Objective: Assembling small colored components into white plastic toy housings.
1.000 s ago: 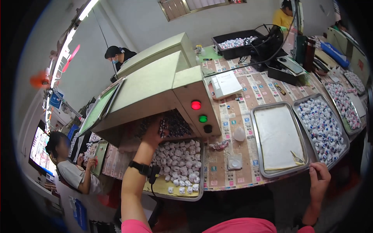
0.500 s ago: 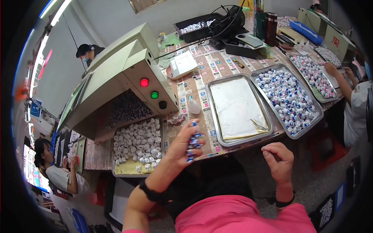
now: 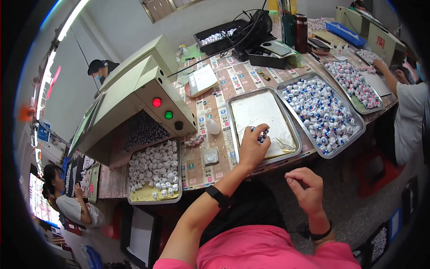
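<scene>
My left hand [image 3: 254,148] is closed around several small blue-and-white pieces [image 3: 265,133], which show between its fingers. It is over the near part of a metal tray [image 3: 233,123] lined with white paper. Whether the pieces touch the paper cannot be made out. Below the tray's right corner, my right hand [image 3: 307,190] hangs in the air with curled fingers, thumb pressed to the forefinger; anything inside is hidden. A second metal tray [image 3: 347,147], to the right, is full of round white pieces with blue parts.
At left stands a beige machine [image 3: 148,85] with red and green lights. A tray of white pieces [image 3: 154,168] sits at its opening. Nearby are a white squeeze bottle [image 3: 212,126] and a small square block [image 3: 210,157]. Co-workers sit at left and right.
My left hand has moved right, from beside the squeeze bottle to over the paper-lined tray, still holding the pieces. The square block has come into view. My right hand keeps its pinch.
</scene>
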### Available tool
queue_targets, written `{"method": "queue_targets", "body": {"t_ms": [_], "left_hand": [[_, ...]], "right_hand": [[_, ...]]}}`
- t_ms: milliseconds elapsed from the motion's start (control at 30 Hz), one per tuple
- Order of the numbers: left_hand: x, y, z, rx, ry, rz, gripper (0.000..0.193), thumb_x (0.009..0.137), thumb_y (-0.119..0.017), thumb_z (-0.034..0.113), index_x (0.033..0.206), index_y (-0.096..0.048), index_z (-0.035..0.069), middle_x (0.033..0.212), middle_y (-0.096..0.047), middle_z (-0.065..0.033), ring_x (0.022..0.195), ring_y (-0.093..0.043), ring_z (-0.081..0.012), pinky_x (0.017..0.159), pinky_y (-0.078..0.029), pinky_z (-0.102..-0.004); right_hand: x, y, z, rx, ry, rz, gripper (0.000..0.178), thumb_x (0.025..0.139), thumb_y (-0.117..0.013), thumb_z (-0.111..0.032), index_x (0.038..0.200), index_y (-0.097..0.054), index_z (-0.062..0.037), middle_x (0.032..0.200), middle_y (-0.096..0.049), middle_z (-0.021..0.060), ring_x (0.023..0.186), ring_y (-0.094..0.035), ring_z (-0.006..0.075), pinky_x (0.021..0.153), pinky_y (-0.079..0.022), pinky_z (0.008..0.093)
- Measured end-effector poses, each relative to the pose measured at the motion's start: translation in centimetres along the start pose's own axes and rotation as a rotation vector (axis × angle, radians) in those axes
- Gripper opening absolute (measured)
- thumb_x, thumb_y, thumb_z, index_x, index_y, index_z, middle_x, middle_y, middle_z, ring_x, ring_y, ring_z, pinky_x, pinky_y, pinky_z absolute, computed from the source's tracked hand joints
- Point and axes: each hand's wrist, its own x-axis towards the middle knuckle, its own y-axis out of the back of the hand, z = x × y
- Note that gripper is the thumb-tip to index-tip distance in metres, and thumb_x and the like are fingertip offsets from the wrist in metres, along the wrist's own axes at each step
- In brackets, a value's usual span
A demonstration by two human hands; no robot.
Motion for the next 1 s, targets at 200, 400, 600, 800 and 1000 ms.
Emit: {"method": "queue_targets", "body": {"t_ms": [200,400,600,800,1000], "left_hand": [[-0.3,0.3,0.1,0.212,-0.091,-0.093,0.023,0.075,-0.067,0.014,0.099,-0.066,0.014,0.105,-0.053,-0.0163,0.096,-0.054,-0.0353,0.081,-0.047,-0.0422],[-0.9,2.1,0.2,0.266,-0.146,-0.227,0.029,0.076,-0.069,0.015,0.105,-0.069,0.016,0.119,-0.054,-0.0168,0.109,-0.052,-0.0356,0.091,-0.044,-0.0417],[-1.3,4.0,-1.7,0.038,-0.126,-0.282,0.038,0.077,-0.066,0.018,0.115,-0.068,0.023,0.137,-0.047,-0.0200,0.129,-0.041,-0.0396,0.100,-0.038,-0.0473],[-2.8,8.7,0.2,-0.246,-0.020,-0.222,0.034,0.080,-0.060,0.006,0.113,-0.068,0.011,0.127,-0.055,-0.0183,0.122,-0.051,-0.0317,0.102,-0.039,-0.0372],[-8.1,17.9,0.9,-0.093,0.035,-0.117,0.024,0.080,-0.061,-0.001,0.103,-0.068,0.003,0.108,-0.063,-0.0127,0.101,-0.061,-0.0255,0.089,-0.047,-0.0321]], "right_hand": [[2.2,-0.6,1.6,0.012,-0.005,0.104,0.008,0.082,-0.068,-0.001,0.090,-0.069,0.0004,0.084,-0.066,0.0087,0.074,-0.063,0.0157,0.065,-0.048,0.0250],[4.1,-1.2,2.5,-0.053,0.016,0.132,0.009,0.084,-0.067,-0.002,0.092,-0.068,0.0004,0.086,-0.066,0.0084,0.073,-0.062,0.0139,0.063,-0.047,0.0233],[7.0,-2.7,3.9,-0.217,-0.017,0.095,0.013,0.082,-0.066,-0.002,0.094,-0.069,-0.0028,0.090,-0.067,0.0081,0.071,-0.062,0.0143,0.058,-0.047,0.0253],[9.0,-3.9,5.4,-0.330,-0.039,-0.085,0.017,0.079,-0.065,-0.002,0.096,-0.067,-0.0031,0.093,-0.064,0.0102,0.083,-0.062,0.0236,0.068,-0.049,0.0321],[9.7,-3.6,6.0,-0.510,-0.068,-0.186,0.014,0.076,-0.065,-0.001,0.090,-0.066,-0.0031,0.089,-0.063,0.0130,0.083,-0.061,0.0305,0.075,-0.048,0.0384]]}}
